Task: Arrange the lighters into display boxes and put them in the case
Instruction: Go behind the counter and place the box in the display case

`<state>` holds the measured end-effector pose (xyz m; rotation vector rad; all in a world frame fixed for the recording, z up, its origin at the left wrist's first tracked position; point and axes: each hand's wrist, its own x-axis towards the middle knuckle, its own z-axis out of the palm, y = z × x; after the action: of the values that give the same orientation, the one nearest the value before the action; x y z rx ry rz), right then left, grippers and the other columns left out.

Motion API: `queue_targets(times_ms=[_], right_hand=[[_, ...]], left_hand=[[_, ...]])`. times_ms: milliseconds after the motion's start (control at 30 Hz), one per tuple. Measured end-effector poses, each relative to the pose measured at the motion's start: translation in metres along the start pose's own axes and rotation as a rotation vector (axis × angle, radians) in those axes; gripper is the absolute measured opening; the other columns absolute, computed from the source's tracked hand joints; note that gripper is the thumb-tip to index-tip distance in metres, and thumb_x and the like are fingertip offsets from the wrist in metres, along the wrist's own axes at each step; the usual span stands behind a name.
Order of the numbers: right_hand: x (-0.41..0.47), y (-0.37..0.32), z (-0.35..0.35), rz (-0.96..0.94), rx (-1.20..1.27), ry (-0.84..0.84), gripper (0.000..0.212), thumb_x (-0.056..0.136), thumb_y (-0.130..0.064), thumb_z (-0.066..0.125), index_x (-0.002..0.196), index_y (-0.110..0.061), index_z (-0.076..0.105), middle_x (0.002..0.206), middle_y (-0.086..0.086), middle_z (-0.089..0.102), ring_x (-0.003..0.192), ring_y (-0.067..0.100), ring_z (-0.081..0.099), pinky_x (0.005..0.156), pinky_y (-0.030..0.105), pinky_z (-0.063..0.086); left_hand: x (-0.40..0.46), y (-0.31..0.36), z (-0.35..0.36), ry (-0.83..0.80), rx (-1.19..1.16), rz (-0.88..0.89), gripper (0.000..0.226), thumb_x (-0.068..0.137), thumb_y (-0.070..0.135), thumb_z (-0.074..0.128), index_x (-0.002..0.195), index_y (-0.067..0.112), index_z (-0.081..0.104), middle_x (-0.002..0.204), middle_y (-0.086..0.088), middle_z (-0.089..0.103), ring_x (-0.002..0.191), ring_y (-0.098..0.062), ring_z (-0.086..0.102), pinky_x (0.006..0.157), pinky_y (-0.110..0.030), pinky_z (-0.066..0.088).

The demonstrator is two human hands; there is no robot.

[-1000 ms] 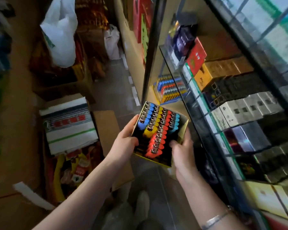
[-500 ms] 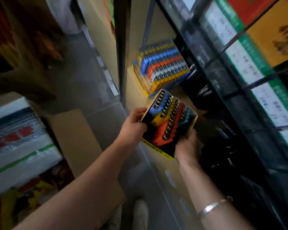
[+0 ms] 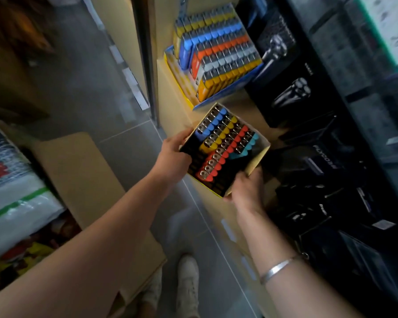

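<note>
Head view: both hands are gripping the display box (image 3: pixel 251 167) at the case shelf (image 3: pixel 170 97) edge. Left hand (image 3: pixel 174 157) is clamping its left wall, right hand (image 3: pixel 246 191) its near-right corner. Lighters (image 3: pixel 223 145) are standing in coloured rows inside. Full lighter box (image 3: pixel 218 53) is sitting just behind it.

Both arms extended forward; left hand (image 3: pixel 173 157) and right hand (image 3: pixel 246 189) curled, gripping opposite sides, hands apart

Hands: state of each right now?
Left hand: closed on the left edge of the lighter box.
Right hand: closed on the box's near right corner.
</note>
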<state>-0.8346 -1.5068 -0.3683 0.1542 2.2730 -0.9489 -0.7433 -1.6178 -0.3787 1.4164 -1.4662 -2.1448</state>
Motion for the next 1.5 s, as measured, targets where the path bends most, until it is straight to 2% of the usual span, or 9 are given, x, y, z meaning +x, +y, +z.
queue_targets(times_ms=[133, 333, 633, 767, 900, 1100, 1233, 1400, 1500], right_hand=[[-0.002, 0.008, -0.002, 0.002, 0.103, -0.016, 0.055, 0.098, -0.015, 0.044, 0.147, -0.025, 0.021, 0.129, 0.003, 0.047, 0.098, 0.025, 0.061, 0.041, 0.019, 0.052], [-0.008, 0.02, 0.005, -0.119, 0.097, 0.023, 0.05, 0.088, 0.001, 0.053, 0.134, -0.012, 0.038, 0.078, -0.01, 0.053, 0.067, 0.008, 0.061, 0.047, 0.012, 0.049], [0.006, 0.0, 0.028, -0.116, 0.261, 0.116, 0.051, 0.095, -0.013, 0.051, 0.143, -0.018, 0.034, 0.094, -0.008, 0.052, 0.093, 0.021, 0.062, 0.081, 0.043, 0.056], [0.01, -0.003, 0.033, -0.045, 0.361, 0.076, 0.062, 0.094, -0.008, 0.05, 0.147, -0.027, 0.025, 0.114, -0.001, 0.05, 0.077, 0.01, 0.059, 0.059, 0.018, 0.055], [0.02, -0.007, 0.035, -0.037, 0.423, 0.125, 0.068, 0.091, 0.0, 0.052, 0.148, -0.026, 0.024, 0.127, 0.007, 0.05, 0.075, 0.01, 0.056, 0.062, 0.021, 0.053], [0.028, -0.012, 0.037, -0.022, 0.527, 0.247, 0.064, 0.09, 0.005, 0.052, 0.145, -0.022, 0.033, 0.093, -0.006, 0.049, 0.051, 0.001, 0.052, 0.043, 0.013, 0.046], [0.031, -0.017, 0.033, -0.016, 0.501, 0.25, 0.062, 0.091, 0.005, 0.05, 0.145, -0.02, 0.033, 0.122, 0.007, 0.054, 0.066, 0.006, 0.057, 0.051, 0.016, 0.05], [0.027, -0.021, 0.032, -0.03, 0.459, 0.231, 0.063, 0.09, 0.006, 0.051, 0.145, -0.015, 0.032, 0.115, 0.009, 0.06, 0.103, 0.028, 0.06, 0.087, 0.041, 0.053], [0.013, -0.022, 0.026, -0.061, 0.381, 0.17, 0.065, 0.086, 0.009, 0.048, 0.145, -0.014, 0.031, 0.1, 0.001, 0.06, 0.1, 0.025, 0.06, 0.084, 0.033, 0.049]], left_hand=[[-0.009, -0.021, 0.001, 0.228, -0.064, -0.109, 0.052, 0.086, -0.001, 0.052, 0.133, 0.018, 0.042, 0.127, -0.009, 0.048, 0.102, -0.02, 0.058, 0.059, -0.018, 0.046], [-0.018, -0.035, 0.004, 0.403, -0.299, -0.065, 0.019, 0.084, 0.002, 0.062, 0.096, 0.015, 0.059, 0.089, -0.003, 0.062, 0.072, -0.007, 0.062, 0.059, -0.017, 0.051], [0.012, 0.002, 0.006, 0.31, -0.303, -0.033, 0.038, 0.083, -0.009, 0.058, 0.118, 0.005, 0.056, 0.115, -0.005, 0.063, 0.082, -0.009, 0.059, 0.069, -0.019, 0.046], [0.017, 0.013, 0.011, 0.199, -0.289, -0.02, 0.05, 0.083, -0.016, 0.051, 0.114, 0.024, 0.052, 0.1, 0.001, 0.053, 0.07, -0.008, 0.053, 0.066, -0.02, 0.048], [0.022, 0.019, 0.015, 0.115, -0.217, -0.022, 0.066, 0.083, -0.018, 0.052, 0.135, 0.022, 0.043, 0.094, 0.001, 0.043, 0.066, -0.012, 0.05, 0.063, -0.018, 0.048], [0.016, 0.024, 0.026, -0.027, -0.196, 0.053, 0.047, 0.088, -0.018, 0.043, 0.08, 0.028, 0.051, 0.079, -0.001, 0.039, 0.076, -0.021, 0.04, 0.057, -0.016, 0.041], [0.017, 0.024, 0.033, -0.101, -0.205, 0.043, 0.05, 0.086, -0.022, 0.041, 0.076, 0.026, 0.048, 0.052, 0.014, 0.053, 0.061, -0.012, 0.041, 0.05, -0.011, 0.039], [0.014, 0.025, 0.029, -0.07, -0.16, 0.004, 0.049, 0.087, -0.015, 0.049, 0.126, 0.012, 0.048, 0.097, -0.003, 0.052, 0.085, -0.015, 0.052, 0.076, -0.022, 0.047], [0.003, 0.031, 0.018, -0.075, -0.11, -0.02, 0.057, 0.088, -0.01, 0.051, 0.139, 0.012, 0.04, 0.121, -0.005, 0.05, 0.099, -0.017, 0.053, 0.09, -0.033, 0.045]])
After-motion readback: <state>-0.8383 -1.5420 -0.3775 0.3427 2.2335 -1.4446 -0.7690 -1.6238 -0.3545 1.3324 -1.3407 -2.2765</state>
